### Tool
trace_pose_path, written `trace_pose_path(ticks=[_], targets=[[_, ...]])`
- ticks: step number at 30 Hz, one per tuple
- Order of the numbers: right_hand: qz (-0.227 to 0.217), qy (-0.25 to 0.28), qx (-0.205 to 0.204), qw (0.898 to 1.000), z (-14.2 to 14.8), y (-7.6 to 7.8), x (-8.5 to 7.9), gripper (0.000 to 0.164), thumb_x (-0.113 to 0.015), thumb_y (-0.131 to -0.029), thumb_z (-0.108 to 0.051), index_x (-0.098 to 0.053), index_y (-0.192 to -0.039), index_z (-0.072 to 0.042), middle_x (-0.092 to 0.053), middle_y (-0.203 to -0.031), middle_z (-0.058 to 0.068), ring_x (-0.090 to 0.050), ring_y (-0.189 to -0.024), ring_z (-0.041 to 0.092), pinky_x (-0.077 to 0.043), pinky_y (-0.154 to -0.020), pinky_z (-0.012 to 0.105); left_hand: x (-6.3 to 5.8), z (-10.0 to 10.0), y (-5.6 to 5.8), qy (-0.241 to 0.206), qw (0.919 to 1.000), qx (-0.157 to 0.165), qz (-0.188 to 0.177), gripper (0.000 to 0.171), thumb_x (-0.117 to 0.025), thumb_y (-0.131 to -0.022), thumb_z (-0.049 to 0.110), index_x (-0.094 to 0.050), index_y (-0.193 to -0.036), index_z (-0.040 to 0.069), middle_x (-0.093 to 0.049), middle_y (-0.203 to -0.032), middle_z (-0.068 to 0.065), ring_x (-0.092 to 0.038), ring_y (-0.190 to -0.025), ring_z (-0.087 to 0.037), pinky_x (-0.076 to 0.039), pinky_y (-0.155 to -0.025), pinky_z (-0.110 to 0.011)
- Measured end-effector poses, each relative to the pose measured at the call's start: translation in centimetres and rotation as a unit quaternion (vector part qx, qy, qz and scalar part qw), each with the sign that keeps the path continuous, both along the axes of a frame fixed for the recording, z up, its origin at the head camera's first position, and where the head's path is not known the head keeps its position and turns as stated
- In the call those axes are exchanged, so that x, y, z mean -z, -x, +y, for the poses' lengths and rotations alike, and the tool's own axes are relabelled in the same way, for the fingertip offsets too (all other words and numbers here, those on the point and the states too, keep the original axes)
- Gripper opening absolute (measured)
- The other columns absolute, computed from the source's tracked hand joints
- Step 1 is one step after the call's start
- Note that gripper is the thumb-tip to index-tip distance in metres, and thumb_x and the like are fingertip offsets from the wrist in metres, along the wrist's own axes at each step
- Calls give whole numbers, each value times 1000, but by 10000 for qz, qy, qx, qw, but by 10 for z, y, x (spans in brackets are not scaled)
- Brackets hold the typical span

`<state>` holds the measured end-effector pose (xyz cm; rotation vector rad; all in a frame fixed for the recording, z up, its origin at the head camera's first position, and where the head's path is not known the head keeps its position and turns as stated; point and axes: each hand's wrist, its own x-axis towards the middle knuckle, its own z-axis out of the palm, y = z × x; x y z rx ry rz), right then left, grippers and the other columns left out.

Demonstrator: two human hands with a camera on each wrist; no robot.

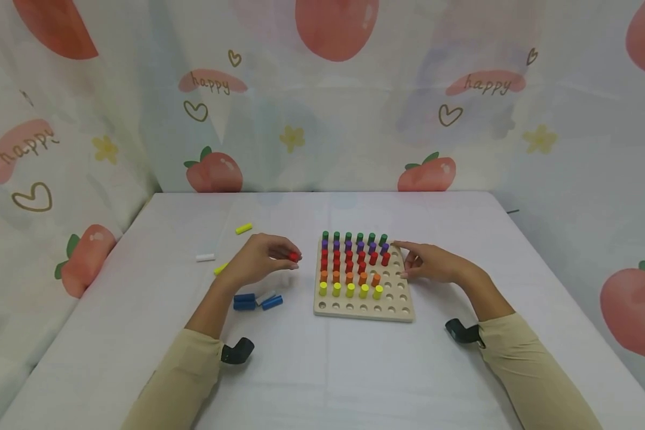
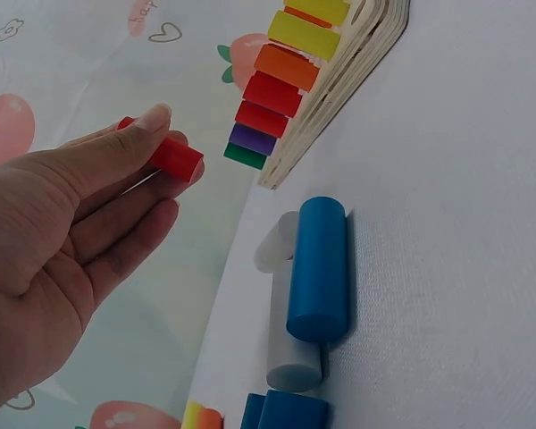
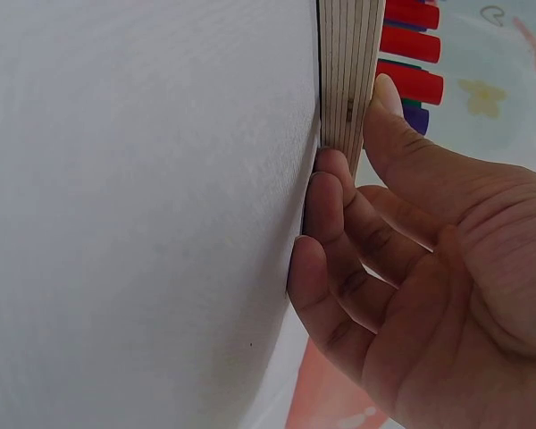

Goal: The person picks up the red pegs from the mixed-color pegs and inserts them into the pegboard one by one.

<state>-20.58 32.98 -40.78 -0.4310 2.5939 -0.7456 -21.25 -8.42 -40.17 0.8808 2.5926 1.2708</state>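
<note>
My left hand [image 1: 258, 261] pinches a small red peg [image 2: 179, 161] between thumb and fingers, above the table and left of the wooden pegboard [image 1: 349, 309]. Rows of pegs stand in the board: green pegs [image 1: 348, 236] at the back, then purple, red, orange, and yellow pegs [image 1: 350, 291] towards the front. Bare holes show along the front row and the right side. At the board's right edge, my right hand [image 1: 435, 263] holds on, its thumb over the top and curled fingers against the side, as the right wrist view shows.
Left of the board lie several loose blue pegs [image 1: 272, 302] with a grey-white one [image 1: 266, 297]. Farther left are a white peg [image 1: 205, 257] and a yellow peg [image 1: 220, 269] partly behind my left wrist. Another yellow peg [image 1: 244, 228] lies farther back. Patterned curtains surround the white table [image 1: 322, 370].
</note>
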Motion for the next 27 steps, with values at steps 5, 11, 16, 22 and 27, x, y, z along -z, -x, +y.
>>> trace_pose_path(ticks=[5,11,16,22,27], targets=[[22,7,35,10000,0,-1,1,77,-77,-96,-21,-36,-159,-4,-60,-98,5,-55,-95,24,-50,-84,39,2,4,1,20,10000,-17,20,20,-82,-90,12,-77,-109,13,-74,-98,7,-71,-93,-11,-57,-90,-32],[-3,23,-15,10000,0,0,2,77,-77,-96,-21,-36,-159,-4,-60,-98,4,-56,-95,23,-50,-85,39,2,10,-1,63,9999,-5,81,21,-82,-90,14,-76,-110,14,-74,-99,8,-70,-95,-11,-57,-90,-33],[13,-49,15,10000,0,1,2,77,-77,-96,-23,-36,-159,-3,-60,-98,4,-56,-95,23,-50,-84,39,1,19,2,85,9997,74,218,22,-82,-90,15,-76,-111,13,-74,-100,8,-69,-94,-11,-57,-90,-33],[-8,-3,40,10000,1,1,2,77,-77,-96,-21,-35,-159,-3,-60,-99,4,-55,-96,24,-50,-84,38,2,30,4,45,9997,209,126,22,-81,-92,15,-76,-113,11,-74,-101,6,-69,-95,-11,-56,-90,-33],[-12,25,37,10000,0,1,2,77,-77,-96,-21,-35,-159,-3,-60,-99,4,-55,-96,24,-50,-84,39,2,38,4,124,9996,214,125,23,-81,-92,15,-76,-114,10,-75,-101,5,-69,-97,-12,-56,-91,-34]])
